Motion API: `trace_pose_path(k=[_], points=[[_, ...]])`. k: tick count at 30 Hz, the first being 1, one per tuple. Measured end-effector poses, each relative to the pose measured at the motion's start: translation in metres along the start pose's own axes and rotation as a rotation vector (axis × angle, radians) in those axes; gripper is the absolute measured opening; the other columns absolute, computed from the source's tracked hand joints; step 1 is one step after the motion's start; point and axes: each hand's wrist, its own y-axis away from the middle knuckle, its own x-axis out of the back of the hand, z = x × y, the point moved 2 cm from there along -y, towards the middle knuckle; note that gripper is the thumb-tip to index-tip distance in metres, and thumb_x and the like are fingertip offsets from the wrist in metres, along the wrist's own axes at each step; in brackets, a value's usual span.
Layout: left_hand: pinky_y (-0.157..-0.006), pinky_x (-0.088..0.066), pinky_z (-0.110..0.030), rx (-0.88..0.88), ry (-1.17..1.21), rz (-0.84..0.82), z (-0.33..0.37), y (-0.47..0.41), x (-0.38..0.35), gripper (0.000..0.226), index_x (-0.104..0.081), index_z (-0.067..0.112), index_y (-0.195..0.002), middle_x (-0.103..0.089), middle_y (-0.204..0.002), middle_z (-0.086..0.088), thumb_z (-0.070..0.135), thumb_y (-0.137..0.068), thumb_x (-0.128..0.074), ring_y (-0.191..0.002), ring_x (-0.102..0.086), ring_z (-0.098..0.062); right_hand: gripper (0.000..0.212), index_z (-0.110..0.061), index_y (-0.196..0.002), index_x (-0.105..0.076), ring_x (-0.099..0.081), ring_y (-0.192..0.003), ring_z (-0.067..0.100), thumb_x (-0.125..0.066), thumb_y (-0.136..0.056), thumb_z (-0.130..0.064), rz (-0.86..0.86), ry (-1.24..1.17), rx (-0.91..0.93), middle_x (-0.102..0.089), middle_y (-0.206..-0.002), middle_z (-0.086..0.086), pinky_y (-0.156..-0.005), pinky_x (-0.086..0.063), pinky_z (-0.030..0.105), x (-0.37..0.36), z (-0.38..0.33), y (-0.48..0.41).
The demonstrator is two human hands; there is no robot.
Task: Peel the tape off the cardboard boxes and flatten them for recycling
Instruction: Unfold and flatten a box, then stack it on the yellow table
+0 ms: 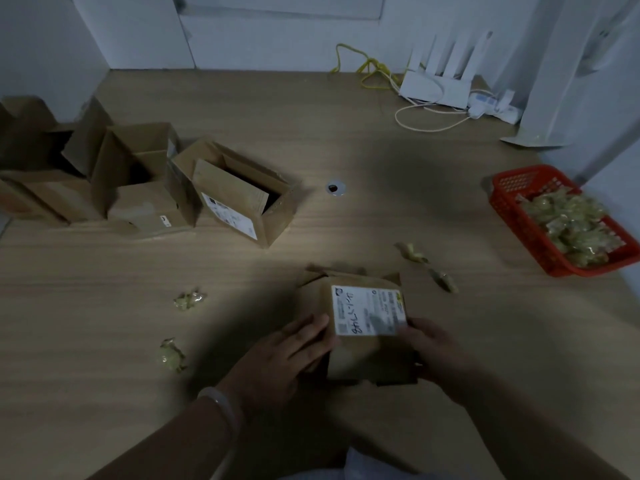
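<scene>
Okay, open brown cardboard boxes [239, 199] stood at left. I saw the left hand [287, 355] flat on the small brown cardboard box with a white label [349, 358], front centre, right hand [436, 351] gripping its right edge. Best was bracing it, peeling tape low. Red plastic basket [512, 209] sat right.

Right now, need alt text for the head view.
A person's left hand presses the side of a small labelled cardboard box while the right hand grips its right edge, on a dim wooden surface. At left stand open cardboard boxes; crumpled tape wads lie around, and more fill a red basket at right.
</scene>
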Motion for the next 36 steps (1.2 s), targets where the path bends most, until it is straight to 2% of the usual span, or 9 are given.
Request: trace_pose_path(k=[4,7,10,12,14,19,25,29,36], points=[[-0.102,-0.045,-0.043,0.001,-0.032,0.011,0.007,0.002,-0.009,0.073,-0.043,0.019,-0.142,-0.031,-0.153,-0.006,0.009,-0.074,-0.068,-0.138,-0.034,-0.030,0.044,-0.026,-0.109,-0.056,-0.062,-0.098,0.018,-0.081,-0.073,-0.028,0.114,0.129,0.031,-0.063,-0.108,-0.003,-0.082,-0.056,0.040,0.001,0.019,-0.007],[-0.111,-0.030,-0.044,0.006,-0.049,0.023,0.002,0.010,-0.015,0.073,-0.040,0.021,-0.144,-0.026,-0.154,-0.004,0.023,-0.077,-0.068,-0.138,-0.033,-0.022,0.053,-0.029,-0.115,-0.049,-0.057,-0.100,0.011,-0.082,-0.073,-0.028,0.096,0.155,0.059,-0.059,-0.109,-0.009,-0.085,-0.053,0.037,0.001,0.020,-0.009],[-0.115,-0.021,-0.030,0.286,0.253,0.041,-0.006,0.011,-0.019,0.080,-0.007,0.048,-0.147,0.007,-0.154,0.027,0.060,-0.083,-0.053,-0.141,-0.008,-0.001,0.051,-0.031,-0.113,-0.050,-0.055,-0.101,0.007,-0.081,-0.074,-0.025,0.093,0.181,0.101,-0.059,-0.110,-0.012,-0.085,-0.053,0.035,0.001,0.020,-0.007],[-0.113,-0.018,-0.026,0.497,0.511,0.137,-0.013,0.004,-0.021,0.092,0.006,0.063,-0.137,0.007,-0.147,0.036,0.070,-0.073,-0.060,-0.140,-0.005,0.002,0.046,-0.035,-0.109,-0.052,-0.059,-0.099,0.006,-0.080,-0.075,-0.021,0.074,0.221,0.155,-0.062,-0.109,-0.013,-0.078,-0.052,0.026,0.001,0.018,-0.004],[-0.114,-0.020,-0.031,0.621,0.667,0.225,-0.019,-0.005,-0.017,0.105,0.010,0.069,-0.131,-0.004,-0.151,0.026,0.066,-0.065,-0.071,-0.141,-0.010,-0.003,0.049,-0.037,-0.109,-0.053,-0.063,-0.097,0.004,-0.080,-0.074,-0.016,0.065,0.245,0.215,-0.065,-0.107,-0.013,-0.075,-0.053,0.023,0.002,0.014,0.000],[-0.111,-0.035,-0.036,0.420,0.421,0.202,-0.025,-0.019,0.014,0.101,-0.012,0.058,-0.140,-0.022,-0.149,0.013,0.060,-0.063,-0.076,-0.135,-0.029,-0.006,0.052,-0.032,-0.103,-0.052,-0.067,-0.092,0.002,-0.079,-0.072,0.000,0.129,0.262,0.370,-0.068,-0.099,-0.006,-0.068,-0.054,0.016,0.005,-0.002,0.005],[-0.107,-0.028,-0.023,0.345,0.260,-0.021,-0.023,-0.038,0.054,0.098,-0.018,0.066,-0.133,-0.009,-0.148,0.011,0.058,-0.058,-0.081,-0.133,-0.023,-0.009,0.045,-0.027,-0.100,-0.052,-0.067,-0.092,0.002,-0.078,-0.074,-0.002,0.115,0.410,0.497,-0.068,-0.097,-0.005,-0.072,-0.057,0.021,0.008,-0.016,0.004],[-0.113,-0.027,-0.026,0.312,0.163,-0.138,-0.025,-0.049,0.071,0.097,-0.030,0.047,-0.143,-0.004,-0.153,0.005,0.057,-0.061,-0.080,-0.139,-0.020,-0.013,0.052,-0.032,-0.103,-0.050,-0.067,-0.092,0.000,-0.080,-0.072,-0.003,0.092,0.496,0.541,-0.068,-0.098,-0.011,-0.072,-0.056,0.020,0.008,-0.015,0.001],[-0.104,-0.035,-0.028,0.367,0.173,-0.076,-0.031,-0.047,0.059,0.099,-0.034,0.045,-0.135,0.001,-0.146,0.019,0.062,-0.050,-0.082,-0.134,-0.028,-0.017,0.052,-0.034,-0.105,-0.049,-0.068,-0.093,0.001,-0.080,-0.073,-0.006,0.090,0.481,0.522,-0.066,-0.106,-0.022,-0.071,-0.057,0.020,0.008,-0.005,-0.010]])
